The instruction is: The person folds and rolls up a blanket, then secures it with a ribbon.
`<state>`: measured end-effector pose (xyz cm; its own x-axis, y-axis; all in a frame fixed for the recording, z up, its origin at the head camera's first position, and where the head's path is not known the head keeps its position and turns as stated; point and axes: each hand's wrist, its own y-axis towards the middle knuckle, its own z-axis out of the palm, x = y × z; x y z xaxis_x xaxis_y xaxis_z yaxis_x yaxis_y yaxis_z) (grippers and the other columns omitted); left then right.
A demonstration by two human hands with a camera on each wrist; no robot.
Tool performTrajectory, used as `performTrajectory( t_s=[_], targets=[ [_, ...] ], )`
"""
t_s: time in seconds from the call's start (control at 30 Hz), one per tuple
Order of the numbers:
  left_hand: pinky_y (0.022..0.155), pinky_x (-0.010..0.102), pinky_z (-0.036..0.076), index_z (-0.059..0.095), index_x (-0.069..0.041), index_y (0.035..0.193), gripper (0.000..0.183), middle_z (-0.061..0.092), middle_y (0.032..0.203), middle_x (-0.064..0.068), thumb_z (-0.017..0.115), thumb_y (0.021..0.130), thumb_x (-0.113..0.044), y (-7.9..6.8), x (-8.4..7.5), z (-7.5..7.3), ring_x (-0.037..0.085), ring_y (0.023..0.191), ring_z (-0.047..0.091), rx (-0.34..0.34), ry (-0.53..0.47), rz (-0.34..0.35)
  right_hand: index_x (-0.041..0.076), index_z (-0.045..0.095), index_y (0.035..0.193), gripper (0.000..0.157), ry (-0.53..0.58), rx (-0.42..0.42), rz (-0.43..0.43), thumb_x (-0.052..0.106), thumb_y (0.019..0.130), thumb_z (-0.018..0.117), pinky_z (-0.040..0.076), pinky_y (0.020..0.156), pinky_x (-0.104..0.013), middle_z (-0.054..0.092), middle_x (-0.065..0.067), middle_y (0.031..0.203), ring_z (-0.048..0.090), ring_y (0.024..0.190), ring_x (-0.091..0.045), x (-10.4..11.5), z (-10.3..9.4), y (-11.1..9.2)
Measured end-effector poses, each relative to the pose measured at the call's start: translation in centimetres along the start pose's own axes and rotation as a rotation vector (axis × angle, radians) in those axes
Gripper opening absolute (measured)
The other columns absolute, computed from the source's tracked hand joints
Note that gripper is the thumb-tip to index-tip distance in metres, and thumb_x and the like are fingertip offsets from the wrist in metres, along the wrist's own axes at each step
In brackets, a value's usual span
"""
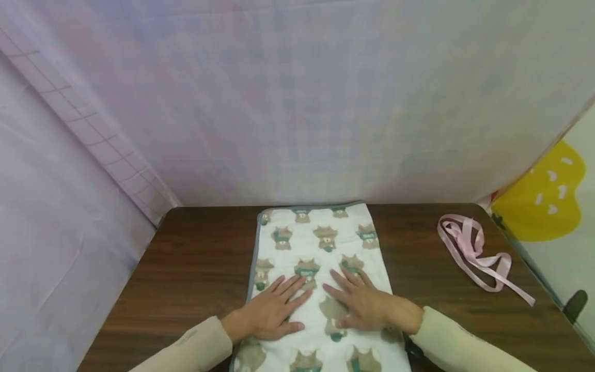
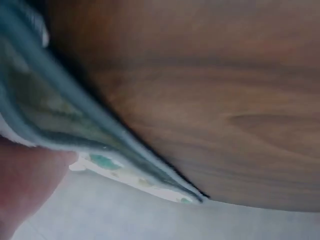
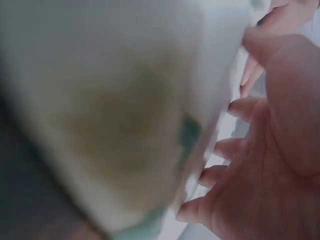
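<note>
A folded white blanket [image 1: 299, 250] printed with brown bears in green lies lengthwise on the table, its far end near the back edge. Grey-blue binding trims its left side, and in the left wrist view the bound edges of the blanket [image 2: 107, 125] show layers lying a little apart. My left hand [image 1: 274, 311] rests on top with fingers spread. Beside it, my right hand [image 1: 364, 304] also lies spread on the cloth, its fingertips pointing toward the left hand. Seen from the right wrist, the fingers of the right hand [image 3: 265, 150] touch the blanket [image 3: 120, 120], which is blurred there.
A loosely looped pink ribbon [image 1: 467, 243] lies on the right of the dark wood table [image 1: 200, 258]. Pale hanging sheets [image 1: 297, 103] enclose the back and left. A yellow printed shape [image 1: 544, 201] and a small dark object [image 1: 575, 306] appear beyond the right edge.
</note>
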<state>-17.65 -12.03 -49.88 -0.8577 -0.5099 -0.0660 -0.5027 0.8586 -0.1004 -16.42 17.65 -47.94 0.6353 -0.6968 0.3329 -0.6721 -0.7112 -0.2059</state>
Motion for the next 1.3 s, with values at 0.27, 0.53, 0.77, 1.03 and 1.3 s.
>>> performTrajectory(
  t_s=[0.27, 0.53, 0.77, 1.03, 1.3],
  targets=[
    [0.116, 0.057, 0.025, 0.023, -0.020, 0.159, 0.088, 0.016, 0.164, 0.019, 0.037, 0.092, -0.075, -3.1, -0.4, 1.1, 0.033, 0.150, 0.018, -0.057, 0.029, -0.003, 0.013, 0.024, 0.158, 0.118, -0.074, -0.075, -0.091, 0.081, 0.068, 0.061, 0.015, 0.103, -0.080, 0.014, -0.027, 0.161, 0.013, 0.144, -0.055, 0.7, 1.7, -3.7],
    [0.111, 0.052, 0.032, 0.026, -0.020, 0.158, 0.093, 0.025, 0.161, 0.020, 0.050, 0.087, -0.075, -4.3, -1.5, 1.8, 0.032, 0.147, 0.029, -0.169, 0.181, 0.142, 0.013, 0.030, 0.156, 0.111, -0.032, -0.030, -0.162, 0.074, 0.070, 0.067, 0.018, 0.105, -0.075, 0.023, -0.026, 0.159, 0.023, 0.141, -0.053, 0.2, 0.4, -4.4],
    [0.105, 0.055, 0.038, 0.026, -0.019, 0.158, 0.115, 0.027, 0.159, 0.023, 0.065, 0.069, -0.080, -4.4, -2.0, 1.8, 0.036, 0.145, 0.032, -0.188, 0.244, 0.190, 0.000, 0.046, 0.145, 0.062, 0.122, -0.164, -0.037, 0.037, 0.098, 0.060, 0.028, 0.110, -0.065, 0.035, -0.031, 0.151, 0.034, 0.138, -0.050, -4.0, -3.8, -0.2],
    [0.099, 0.063, 0.041, 0.026, -0.018, 0.158, 0.119, 0.025, 0.159, 0.024, 0.072, 0.065, -0.076, -4.1, -1.9, 1.7, 0.039, 0.144, 0.032, -0.173, 0.188, 0.193, -0.004, 0.038, 0.149, 0.046, 0.154, -0.225, 0.082, 0.013, 0.106, 0.041, 0.019, 0.111, -0.070, 0.028, -0.034, 0.153, 0.025, 0.140, -0.056, -9.2, -6.0, 6.8],
    [0.100, 0.063, 0.040, 0.025, -0.019, 0.158, 0.117, 0.025, 0.159, 0.024, 0.068, 0.067, -0.079, -4.4, -1.7, 2.2, 0.039, 0.144, 0.031, -0.175, 0.214, 0.185, 0.011, 0.020, 0.159, 0.060, 0.070, -0.115, 0.237, 0.040, 0.108, 0.032, -0.002, 0.113, -0.071, 0.004, -0.022, 0.164, -0.002, 0.149, -0.047, -11.3, -4.8, 10.1]
  ],
)
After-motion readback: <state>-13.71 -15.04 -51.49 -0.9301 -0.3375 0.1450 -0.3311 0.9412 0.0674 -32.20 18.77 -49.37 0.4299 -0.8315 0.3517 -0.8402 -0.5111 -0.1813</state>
